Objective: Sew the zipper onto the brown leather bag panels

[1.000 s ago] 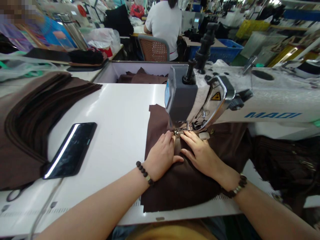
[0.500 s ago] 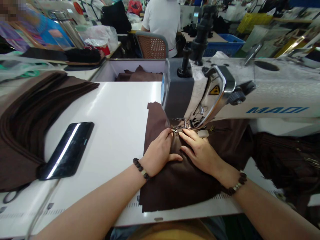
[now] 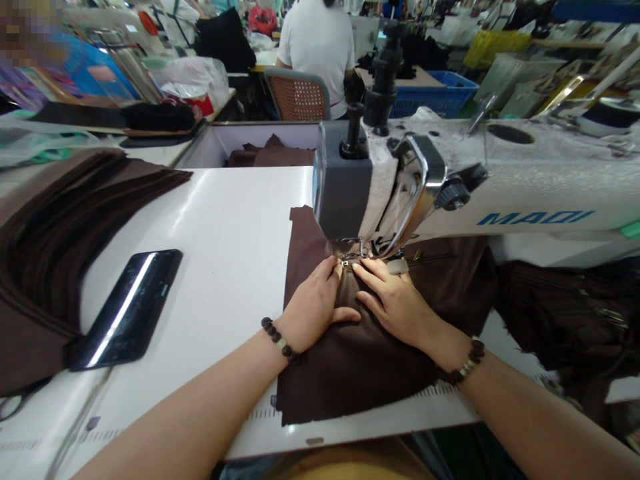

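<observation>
Both hands press on a dark brown fabric panel [image 3: 350, 373] lying under the head of a white and grey sewing machine [image 3: 345, 187]. My left hand [image 3: 315, 300] lies on the panel's left part, fingertips close to the presser foot [image 3: 357, 250] and thumb stretched to the right. My right hand [image 3: 397, 300] rests with spread fingers just right of it, fingertips beside the foot. Between the fingertips shows a small metal zipper pull [image 3: 345, 264]. A zipper line [image 3: 435, 259] runs rightward across the cloth. The needle point is hidden.
A black phone [image 3: 127, 310] lies on the left of the white table [image 3: 225, 267], beside a stack of brown cut pieces [image 3: 45, 253]. Scissors [image 3: 13, 405] show partly below the stack. Brown sewn fabric [image 3: 565, 307] is heaped at right. A person in white [image 3: 317, 53] sits beyond.
The whole view has shifted slightly, with the machine and table appearing a little further left. Both hands keep nearly the same place on the cloth by the presser foot.
</observation>
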{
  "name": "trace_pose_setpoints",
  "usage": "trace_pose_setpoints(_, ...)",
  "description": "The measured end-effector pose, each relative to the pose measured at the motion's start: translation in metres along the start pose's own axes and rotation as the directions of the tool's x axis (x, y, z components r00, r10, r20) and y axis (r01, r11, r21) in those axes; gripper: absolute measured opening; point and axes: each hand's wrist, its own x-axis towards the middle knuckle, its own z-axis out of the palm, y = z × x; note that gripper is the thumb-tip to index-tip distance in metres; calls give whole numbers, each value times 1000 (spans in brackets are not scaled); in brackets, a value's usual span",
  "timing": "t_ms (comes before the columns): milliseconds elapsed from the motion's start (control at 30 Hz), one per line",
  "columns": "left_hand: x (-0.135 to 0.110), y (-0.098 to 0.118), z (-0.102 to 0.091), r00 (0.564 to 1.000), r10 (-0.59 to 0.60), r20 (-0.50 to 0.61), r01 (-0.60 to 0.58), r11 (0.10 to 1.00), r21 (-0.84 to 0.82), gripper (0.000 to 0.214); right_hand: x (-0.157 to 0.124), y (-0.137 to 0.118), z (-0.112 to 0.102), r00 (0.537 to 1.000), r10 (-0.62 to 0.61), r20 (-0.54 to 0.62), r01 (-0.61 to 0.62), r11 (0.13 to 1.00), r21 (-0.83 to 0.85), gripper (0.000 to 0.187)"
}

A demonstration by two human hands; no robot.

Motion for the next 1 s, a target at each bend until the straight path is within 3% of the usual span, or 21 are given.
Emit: trace_pose_setpoints(1000,7,-6,-2,1000,3,-2,-3,998,64,60,9,1,0,1000,18,-4,-18,1000,1,39)
